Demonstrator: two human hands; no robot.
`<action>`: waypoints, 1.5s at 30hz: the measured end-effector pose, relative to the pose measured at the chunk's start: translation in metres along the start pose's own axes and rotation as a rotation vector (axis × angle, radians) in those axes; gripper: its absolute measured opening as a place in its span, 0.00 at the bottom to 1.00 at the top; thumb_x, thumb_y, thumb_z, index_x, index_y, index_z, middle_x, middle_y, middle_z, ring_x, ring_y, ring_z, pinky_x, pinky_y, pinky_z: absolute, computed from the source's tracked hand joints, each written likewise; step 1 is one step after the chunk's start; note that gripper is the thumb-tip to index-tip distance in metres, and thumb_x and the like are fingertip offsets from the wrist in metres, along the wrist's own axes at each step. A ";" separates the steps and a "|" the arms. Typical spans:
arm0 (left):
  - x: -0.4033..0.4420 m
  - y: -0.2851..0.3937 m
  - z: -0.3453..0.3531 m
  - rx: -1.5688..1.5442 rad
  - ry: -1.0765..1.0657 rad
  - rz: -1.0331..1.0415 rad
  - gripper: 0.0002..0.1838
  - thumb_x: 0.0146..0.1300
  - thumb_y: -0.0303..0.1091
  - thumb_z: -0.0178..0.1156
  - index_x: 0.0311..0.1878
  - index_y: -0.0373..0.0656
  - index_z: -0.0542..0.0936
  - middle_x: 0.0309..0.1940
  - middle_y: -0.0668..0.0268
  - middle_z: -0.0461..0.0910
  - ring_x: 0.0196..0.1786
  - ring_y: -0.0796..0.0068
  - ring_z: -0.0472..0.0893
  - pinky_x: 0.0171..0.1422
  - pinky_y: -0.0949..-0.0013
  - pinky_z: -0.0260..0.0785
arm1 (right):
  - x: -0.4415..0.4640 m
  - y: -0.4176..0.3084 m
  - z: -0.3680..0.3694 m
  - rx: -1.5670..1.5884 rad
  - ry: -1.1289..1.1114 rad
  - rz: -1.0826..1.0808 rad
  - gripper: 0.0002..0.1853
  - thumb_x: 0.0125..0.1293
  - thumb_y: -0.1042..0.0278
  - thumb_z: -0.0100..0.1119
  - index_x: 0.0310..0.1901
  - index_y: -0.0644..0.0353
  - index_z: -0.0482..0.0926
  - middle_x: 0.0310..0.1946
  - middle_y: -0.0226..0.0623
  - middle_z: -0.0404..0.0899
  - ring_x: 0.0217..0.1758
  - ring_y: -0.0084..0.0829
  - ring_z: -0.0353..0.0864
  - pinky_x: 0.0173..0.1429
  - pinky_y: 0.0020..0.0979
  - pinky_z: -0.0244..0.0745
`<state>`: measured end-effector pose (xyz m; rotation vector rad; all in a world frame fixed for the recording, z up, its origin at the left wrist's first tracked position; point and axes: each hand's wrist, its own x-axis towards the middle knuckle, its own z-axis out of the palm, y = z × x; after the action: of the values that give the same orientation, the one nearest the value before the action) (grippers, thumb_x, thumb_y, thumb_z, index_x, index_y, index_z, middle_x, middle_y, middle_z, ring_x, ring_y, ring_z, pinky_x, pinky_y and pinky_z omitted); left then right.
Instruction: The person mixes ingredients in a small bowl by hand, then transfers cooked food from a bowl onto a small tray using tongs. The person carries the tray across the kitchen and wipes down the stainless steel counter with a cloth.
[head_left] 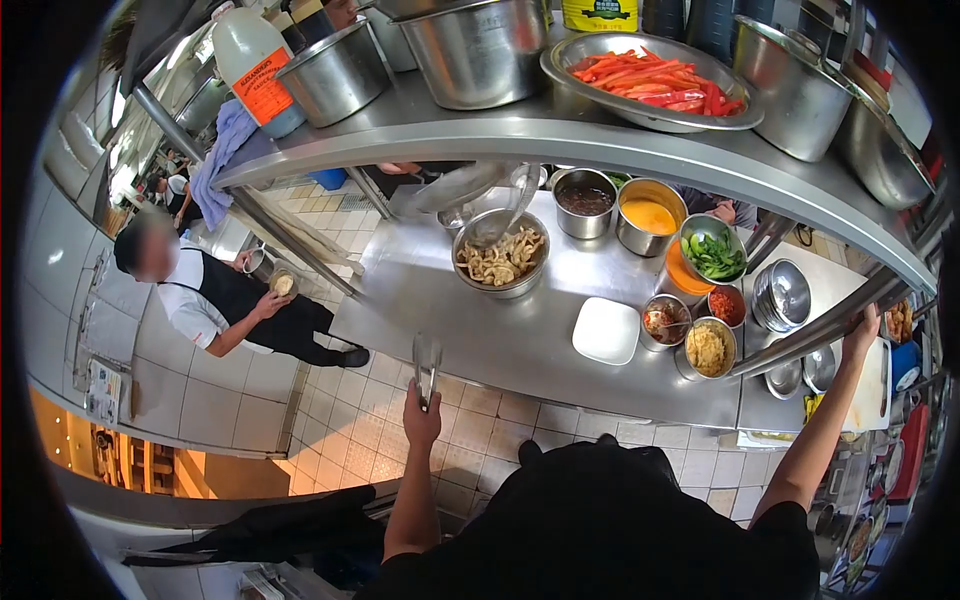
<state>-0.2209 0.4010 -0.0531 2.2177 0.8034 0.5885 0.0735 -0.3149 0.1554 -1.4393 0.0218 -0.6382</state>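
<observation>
My left hand is closed around metal tongs, which point away from me over the floor by the counter's front edge. Their arms are slightly apart, with nothing visible between them. Stretched out to the far right, my right hand grips a slanted metal post of the shelf; its fingers are partly hidden. On the steel counter, a bowl of brown sliced food has a blurred metal utensil above it. A white square plate lies to its right.
Containers hold orange liquid, green vegetables and yellow minced food. Overhead, a shelf carries metal pots and a dish of red pepper strips. A co-worker stands at left, holding containers. A cutting board is at right.
</observation>
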 end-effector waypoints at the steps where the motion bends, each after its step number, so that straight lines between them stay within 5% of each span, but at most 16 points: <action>1: 0.007 0.013 -0.006 0.076 -0.077 0.067 0.35 0.54 0.41 0.62 0.64 0.41 0.60 0.39 0.56 0.75 0.36 0.62 0.76 0.40 0.63 0.69 | 0.001 0.001 -0.002 -0.001 0.003 -0.001 0.08 0.60 0.62 0.52 0.26 0.53 0.70 0.16 0.23 0.62 0.17 0.17 0.60 0.23 0.21 0.53; 6: 0.083 0.108 -0.038 0.702 -0.200 0.276 0.36 0.52 0.44 0.61 0.65 0.59 0.60 0.40 0.58 0.72 0.35 0.55 0.77 0.36 0.56 0.71 | 0.006 0.008 -0.008 0.015 -0.003 0.004 0.07 0.59 0.64 0.51 0.25 0.53 0.69 0.16 0.23 0.62 0.18 0.17 0.59 0.24 0.21 0.52; 10: 0.148 0.181 -0.040 1.053 -0.275 0.609 0.22 0.59 0.35 0.50 0.59 0.59 0.67 0.40 0.60 0.73 0.37 0.59 0.79 0.35 0.60 0.72 | 0.000 -0.001 0.003 0.038 -0.018 0.020 0.08 0.59 0.65 0.50 0.24 0.53 0.68 0.16 0.23 0.62 0.18 0.17 0.59 0.24 0.21 0.52; 13: 0.184 0.223 -0.017 1.304 -0.399 0.782 0.24 0.60 0.37 0.51 0.62 0.62 0.65 0.40 0.62 0.73 0.40 0.65 0.78 0.37 0.63 0.72 | 0.000 0.002 0.002 -0.023 -0.018 -0.006 0.10 0.60 0.60 0.51 0.24 0.52 0.68 0.16 0.23 0.61 0.18 0.17 0.59 0.24 0.21 0.51; 20: 0.200 0.245 0.068 1.505 -0.519 1.030 0.18 0.62 0.33 0.45 0.54 0.62 0.72 0.38 0.64 0.74 0.38 0.68 0.79 0.36 0.65 0.70 | -0.009 -0.008 0.014 -0.089 -0.014 -0.007 0.12 0.56 0.57 0.52 0.23 0.55 0.70 0.15 0.26 0.64 0.17 0.18 0.62 0.23 0.21 0.55; 24: 0.194 0.219 0.095 1.328 -0.390 1.125 0.12 0.61 0.33 0.47 0.46 0.47 0.76 0.37 0.66 0.78 0.39 0.68 0.80 0.34 0.62 0.71 | -0.011 -0.012 0.019 -0.125 -0.030 -0.009 0.13 0.56 0.57 0.51 0.21 0.55 0.69 0.14 0.26 0.63 0.16 0.19 0.62 0.21 0.22 0.55; 29: 0.179 0.226 0.090 1.284 -0.521 0.910 0.12 0.60 0.32 0.47 0.46 0.45 0.74 0.37 0.64 0.79 0.40 0.67 0.81 0.39 0.63 0.73 | -0.020 -0.026 0.031 -0.089 -0.033 0.000 0.12 0.56 0.58 0.52 0.21 0.55 0.69 0.14 0.26 0.63 0.16 0.19 0.62 0.21 0.22 0.55; 34: 0.168 0.252 0.062 1.267 -0.568 0.558 0.15 0.60 0.33 0.47 0.50 0.55 0.74 0.40 0.64 0.78 0.44 0.63 0.79 0.44 0.62 0.73 | -0.019 -0.025 0.032 -0.093 -0.017 -0.003 0.12 0.55 0.59 0.52 0.22 0.56 0.69 0.13 0.26 0.62 0.17 0.19 0.63 0.22 0.22 0.54; 38: 0.178 0.252 0.041 1.149 -0.487 0.472 0.17 0.59 0.37 0.49 0.53 0.59 0.72 0.41 0.62 0.77 0.45 0.61 0.78 0.46 0.60 0.73 | -0.021 -0.025 0.029 -0.143 -0.038 -0.027 0.13 0.56 0.57 0.52 0.24 0.58 0.72 0.16 0.28 0.66 0.18 0.21 0.64 0.25 0.23 0.58; 40: 0.178 0.267 0.028 1.080 -0.501 0.346 0.22 0.57 0.41 0.52 0.57 0.61 0.70 0.42 0.61 0.77 0.46 0.59 0.78 0.48 0.59 0.72 | -0.028 -0.041 0.041 -0.283 0.064 -0.107 0.18 0.58 0.54 0.51 0.27 0.64 0.73 0.20 0.30 0.69 0.23 0.27 0.70 0.29 0.30 0.63; 41: 0.185 0.257 0.025 0.983 -0.477 0.338 0.25 0.56 0.43 0.54 0.60 0.63 0.68 0.43 0.58 0.77 0.47 0.57 0.77 0.51 0.59 0.70 | -0.017 -0.024 0.012 -0.588 -0.015 -0.129 0.25 0.58 0.48 0.52 0.33 0.70 0.73 0.28 0.41 0.76 0.30 0.39 0.76 0.37 0.36 0.69; 43: 0.193 0.243 0.021 0.894 -0.469 0.322 0.26 0.56 0.44 0.55 0.61 0.63 0.67 0.44 0.57 0.77 0.49 0.56 0.76 0.52 0.59 0.69 | -0.069 -0.054 0.019 -1.495 0.070 0.129 0.29 0.58 0.45 0.53 0.36 0.72 0.73 0.36 0.53 0.78 0.36 0.47 0.78 0.41 0.38 0.70; 44: 0.199 0.237 0.020 0.809 -0.465 0.301 0.27 0.55 0.45 0.55 0.61 0.64 0.67 0.46 0.56 0.77 0.50 0.55 0.76 0.53 0.59 0.69 | -0.093 -0.057 0.012 -1.587 -0.195 0.088 0.28 0.57 0.46 0.56 0.36 0.71 0.75 0.36 0.59 0.77 0.37 0.49 0.78 0.41 0.39 0.72; 45: 0.205 0.229 0.019 0.799 -0.462 0.301 0.27 0.55 0.45 0.55 0.61 0.64 0.67 0.46 0.56 0.77 0.50 0.55 0.76 0.53 0.59 0.69 | -0.111 -0.056 0.015 -1.328 -0.424 0.364 0.22 0.56 0.52 0.60 0.35 0.69 0.77 0.31 0.53 0.79 0.32 0.42 0.81 0.37 0.37 0.73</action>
<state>0.0204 0.4035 0.1379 3.0654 0.4990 -0.1794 -0.0352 -0.2547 0.1695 -2.7311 0.4304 0.0942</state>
